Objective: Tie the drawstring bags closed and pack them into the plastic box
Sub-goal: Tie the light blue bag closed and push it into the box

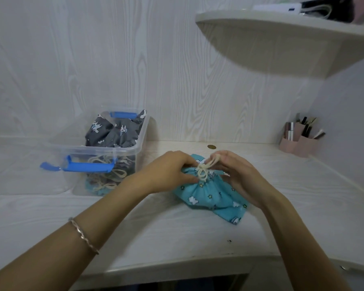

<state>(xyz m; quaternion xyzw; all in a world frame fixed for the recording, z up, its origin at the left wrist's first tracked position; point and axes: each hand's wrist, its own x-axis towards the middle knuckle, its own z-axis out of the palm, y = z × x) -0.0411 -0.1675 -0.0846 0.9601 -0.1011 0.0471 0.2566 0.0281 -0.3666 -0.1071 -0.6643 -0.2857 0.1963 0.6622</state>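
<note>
Our left hand [172, 171] pinches the neck of the turquoise drawstring bag [210, 196], our right hand [237, 175] its cord [204, 168]; the plastic box [143, 131] lies frame-left, nearer our left hand.

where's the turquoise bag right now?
Head view, right of centre on the desk: the turquoise bag, left hand gripping its gathered neck, right hand pinching the cord. The plastic box stands to its left.
</note>
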